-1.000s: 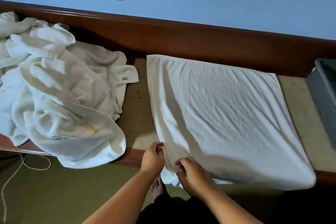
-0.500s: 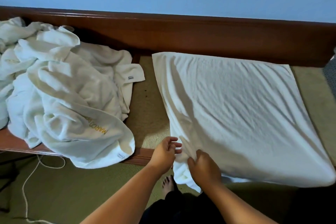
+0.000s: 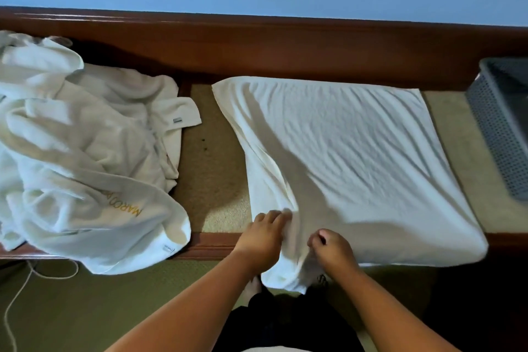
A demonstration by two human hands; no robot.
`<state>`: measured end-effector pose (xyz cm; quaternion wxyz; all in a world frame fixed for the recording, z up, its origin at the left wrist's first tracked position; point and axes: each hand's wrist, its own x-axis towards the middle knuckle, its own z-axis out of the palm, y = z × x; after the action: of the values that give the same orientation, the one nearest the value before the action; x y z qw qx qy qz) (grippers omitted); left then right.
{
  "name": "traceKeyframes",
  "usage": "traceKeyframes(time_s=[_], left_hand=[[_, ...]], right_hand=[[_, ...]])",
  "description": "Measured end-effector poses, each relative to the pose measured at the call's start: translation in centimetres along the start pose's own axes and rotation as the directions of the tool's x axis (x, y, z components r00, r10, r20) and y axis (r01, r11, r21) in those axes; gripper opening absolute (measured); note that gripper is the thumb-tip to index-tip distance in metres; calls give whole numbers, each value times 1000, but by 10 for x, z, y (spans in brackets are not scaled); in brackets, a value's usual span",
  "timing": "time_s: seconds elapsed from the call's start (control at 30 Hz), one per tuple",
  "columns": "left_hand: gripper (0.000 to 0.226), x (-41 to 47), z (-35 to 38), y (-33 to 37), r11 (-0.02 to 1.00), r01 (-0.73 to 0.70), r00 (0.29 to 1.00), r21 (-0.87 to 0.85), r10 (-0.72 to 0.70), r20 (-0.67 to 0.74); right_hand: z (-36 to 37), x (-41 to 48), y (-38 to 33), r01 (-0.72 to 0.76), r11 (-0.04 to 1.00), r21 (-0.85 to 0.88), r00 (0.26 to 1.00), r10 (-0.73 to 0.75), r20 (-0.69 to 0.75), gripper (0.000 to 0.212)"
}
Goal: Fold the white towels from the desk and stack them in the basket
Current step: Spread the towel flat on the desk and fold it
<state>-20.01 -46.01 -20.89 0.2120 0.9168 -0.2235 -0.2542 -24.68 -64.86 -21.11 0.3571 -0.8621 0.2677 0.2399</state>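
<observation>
From the head camera, a white terry towel (image 3: 343,166) lies spread as a broad, roughly square sheet on the beige top of the wooden desk (image 3: 213,180). Its surface is lightly wrinkled, with soft creases running diagonally toward its near left corner. Its far edge runs close along the desk's raised red-brown back rail, and its near edge reaches the front lip. The near left corner droops over that lip and hangs toward the floor.

Both hands are at that drooping corner. The left hand (image 3: 263,234) sits on the towel's left edge, fingers curled into the cloth and gripping a raised fold. The right hand (image 3: 331,248) is just beside it, fingers and thumb curled and pinching the same bunched fabric. The hanging corner drops between the two wrists. The rest of the towel stretches away from the hands, up and to the right.

A bare strip of beige desk top separates the towel from a crumpled heap of white towels (image 3: 85,157) at the left. One of these bears gold lettering, and the heap spills over the front lip. To the right, another bare strip lies between the towel and a grey perforated plastic basket (image 3: 498,134), which is cut off by the frame's right edge. Towel and basket do not touch. Olive carpet (image 3: 85,308) runs below the desk front.
</observation>
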Motion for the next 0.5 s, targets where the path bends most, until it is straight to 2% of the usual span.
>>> traceKeyframes(time_s=[0.07,0.2,0.23,0.3,0.37,0.5], left_hand=[[59,0,2,-7,998,-15,994,58,8,108],[66,-1,1,-6,997,-62,986,52,53,156],[69,1,0,-2,998,-70,987,8,68,147],[72,3,-1,6,977,-27,994,-210,49,101],[66,4,-3,7,881,85,996,-465,-64,61],[51,1,-10,1,724,239,968,-647,-230,101]], right_hand=[[-1,-2,3,10,1000,-23,1000,-10,-13,22],[-4,-4,-5,40,993,109,998,-34,-59,13],[-5,-2,-8,31,988,154,998,-23,-56,13],[-3,4,-13,-14,974,227,999,25,-46,18],[-1,11,-16,-65,955,288,996,79,-36,25],[-6,20,-22,-36,968,249,998,49,-49,32]])
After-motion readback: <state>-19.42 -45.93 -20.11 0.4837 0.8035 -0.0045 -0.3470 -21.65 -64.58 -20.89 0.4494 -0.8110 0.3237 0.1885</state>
